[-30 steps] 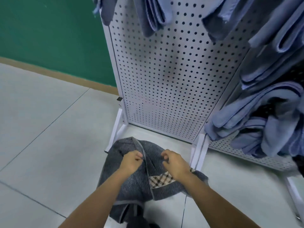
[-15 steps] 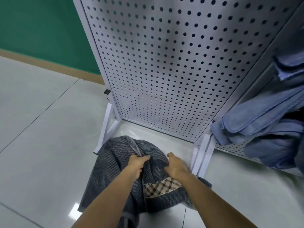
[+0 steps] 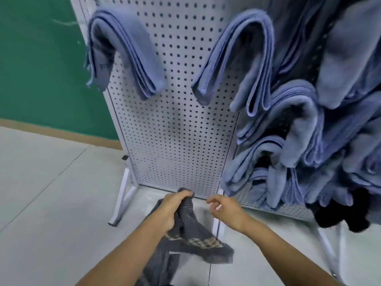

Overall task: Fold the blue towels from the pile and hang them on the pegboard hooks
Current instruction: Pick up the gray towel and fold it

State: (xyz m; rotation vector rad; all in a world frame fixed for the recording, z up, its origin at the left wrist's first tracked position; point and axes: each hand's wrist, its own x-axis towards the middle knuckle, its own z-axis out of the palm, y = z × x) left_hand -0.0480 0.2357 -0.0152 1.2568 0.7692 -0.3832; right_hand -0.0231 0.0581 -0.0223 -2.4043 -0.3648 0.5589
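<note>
My left hand (image 3: 172,209) grips a bunched fold of a dark grey-blue striped towel (image 3: 186,234) with a plaid band; the rest hangs down toward the floor. My right hand (image 3: 225,210) hovers just right of the towel, fingers loosely curled, holding nothing. Straight ahead stands the white pegboard (image 3: 177,124). Two folded blue towels hang on its hooks: one at upper left (image 3: 123,50), one at upper middle (image 3: 237,58). Several more blue towels (image 3: 299,141) crowd the adjoining panel on the right.
The pegboard's white metal foot (image 3: 121,203) stands on the pale tiled floor (image 3: 51,193). A green wall (image 3: 41,69) with a tan skirting lies behind on the left. A dark cloth (image 3: 340,213) hangs at the lower right, near a second stand leg (image 3: 327,252).
My right hand has let go of the towel and moved right. My left hand has gathered the towel into a bunch and lifted it. The view has tilted up, showing the hung towels.
</note>
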